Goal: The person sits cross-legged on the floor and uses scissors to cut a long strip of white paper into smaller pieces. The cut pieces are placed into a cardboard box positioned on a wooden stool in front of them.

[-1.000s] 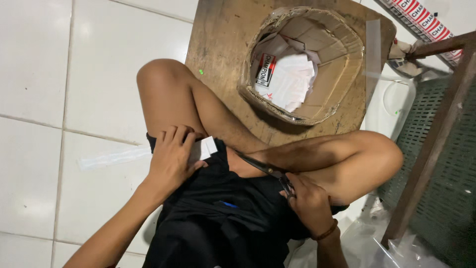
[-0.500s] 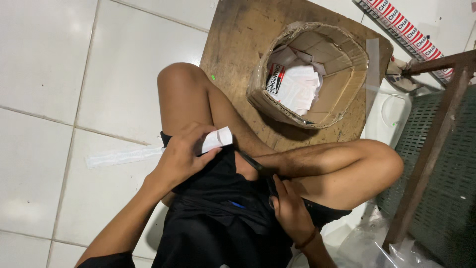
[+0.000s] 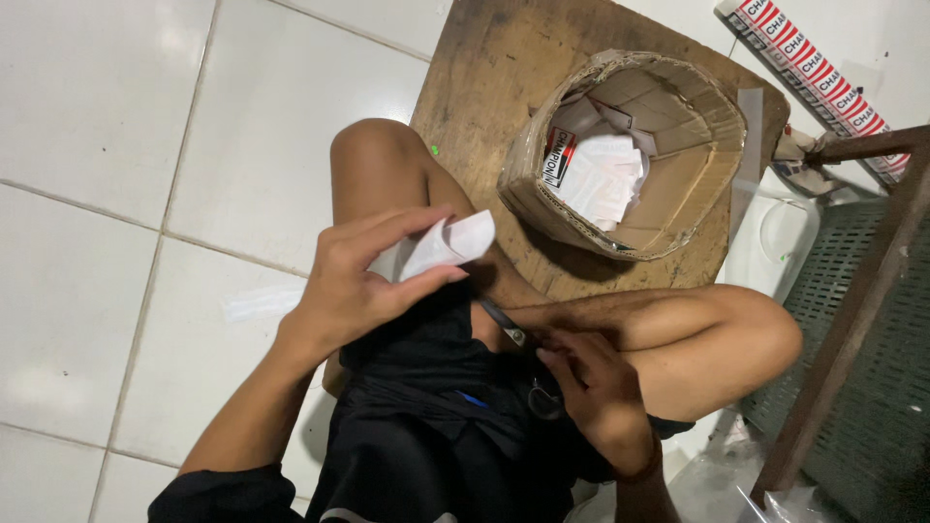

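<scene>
I sit cross-legged on a white tiled floor. My left hand is raised above my left knee and pinches a small folded white paper piece between thumb and fingers. My right hand rests low in my lap, its fingers through the handles of dark scissors that lie across my black shorts. In front of my legs, a round-sided cardboard box holds several white paper pieces.
The box stands on a worn wooden board on the floor. A long red-and-white printed carton lies at the upper right. A rusty metal frame leg and green mesh stand at the right. Clear plastic wrap lies near my right knee.
My left hand has lifted from my lap up above my knee, carrying the white paper piece. My right hand has stayed in my lap on the scissors. The view has shifted closer.
</scene>
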